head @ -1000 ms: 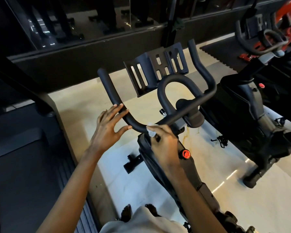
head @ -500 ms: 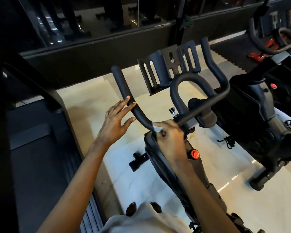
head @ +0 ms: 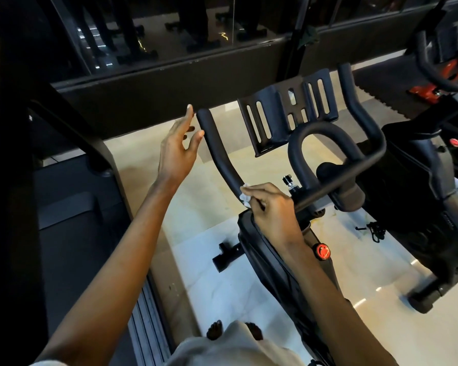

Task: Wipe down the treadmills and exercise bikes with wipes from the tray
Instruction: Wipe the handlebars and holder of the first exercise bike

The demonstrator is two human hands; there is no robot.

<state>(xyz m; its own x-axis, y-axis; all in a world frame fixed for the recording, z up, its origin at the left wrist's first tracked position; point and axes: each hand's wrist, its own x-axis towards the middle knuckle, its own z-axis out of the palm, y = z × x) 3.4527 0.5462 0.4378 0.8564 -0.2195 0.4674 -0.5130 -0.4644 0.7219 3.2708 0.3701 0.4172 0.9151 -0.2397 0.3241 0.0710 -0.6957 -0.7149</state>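
Note:
A black exercise bike stands in front of me, its curved handlebar point(head: 218, 151) rising to the left and its slotted tablet holder point(head: 288, 112) behind. My right hand point(head: 269, 207) pinches a small white wipe point(head: 245, 196) against the lower bend of the left handlebar arm. My left hand point(head: 179, 149) hovers with fingers straight just left of the handlebar's upper tip, apart from it. A treadmill point(head: 72, 233) lies along the left, its deck dark.
A second black exercise bike point(head: 421, 186) stands close on the right, with red equipment point(head: 426, 91) behind it. A dark mirrored wall point(head: 169, 83) runs across the back. A red knob point(head: 321, 251) sits on the near bike's frame. The floor is pale marble.
My left hand has lifted off the handlebar arm and moved up beside its tip. My right hand with the wipe stays at the lower bend. The view has shifted left.

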